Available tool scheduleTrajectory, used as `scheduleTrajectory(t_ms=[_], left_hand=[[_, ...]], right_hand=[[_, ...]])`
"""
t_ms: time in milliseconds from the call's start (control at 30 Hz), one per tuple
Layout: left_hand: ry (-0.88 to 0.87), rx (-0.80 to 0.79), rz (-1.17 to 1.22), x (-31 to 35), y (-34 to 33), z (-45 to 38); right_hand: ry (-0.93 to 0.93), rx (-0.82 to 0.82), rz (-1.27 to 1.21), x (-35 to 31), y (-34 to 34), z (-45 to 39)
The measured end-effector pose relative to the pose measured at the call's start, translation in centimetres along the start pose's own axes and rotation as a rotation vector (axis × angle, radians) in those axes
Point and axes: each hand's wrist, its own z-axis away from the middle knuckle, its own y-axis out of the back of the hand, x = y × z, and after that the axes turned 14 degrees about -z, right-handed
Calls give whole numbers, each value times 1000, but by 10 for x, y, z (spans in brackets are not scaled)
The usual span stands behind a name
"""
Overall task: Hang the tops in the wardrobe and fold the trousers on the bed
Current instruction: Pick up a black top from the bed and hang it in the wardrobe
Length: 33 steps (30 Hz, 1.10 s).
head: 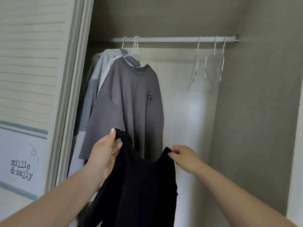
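Head view: the person stood at the open wardrobe (pixel 246 95). A black top (pixel 141 185) was held up by its shoulders in front of the hanging space, not yet on a hanger. The left hand (pixel 105 154) gripped the left shoulder, fingers curled round the cloth; the right hand (pixel 182 156) pinched the right shoulder. The hands were apart, the neckline sagging between them. On the rail (pixel 164 39), a grey top (pixel 131 102) and paler garments hung at the left; three bare hangers (pixel 211 68) hung at the right. Judgement: the hanging step was in hand. The next move would call for freeing one hand to take a bare hanger and threading it through the neck.
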Motion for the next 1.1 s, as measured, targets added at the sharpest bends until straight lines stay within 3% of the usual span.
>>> scheduleTrajectory(t_ms=[200,300,367,433,500,600,700,867,933,1100], left_hand=[[-106,25,32,23,-33,-74],[-194,17,31,48,-48,-109],[-240,1,22,67,-59,-126],[-267,-41,16,80,-74,-141],[-290,-70,13,85,-88,-155],[-306,-94,-22,83,-102,-172],[-318,-131,-52,79,-112,-184],[-332,-155,-55,74,-119,-194],[-340,-166,-34,72,-118,-194],[-339,-165,-25,72,-113,-193]], right_hand=[[43,53,92,-8,43,-84],[172,58,177,-41,80,-118],[305,155,230,-71,105,-138],[462,367,499,-100,128,-155],[563,566,1012,-123,146,-170],[428,683,1463,-151,170,-188],[202,714,1397,-168,187,-194],[80,695,1400,-163,205,-209],[37,672,1296,-157,210,-216],[180,752,833,-140,207,-230]])
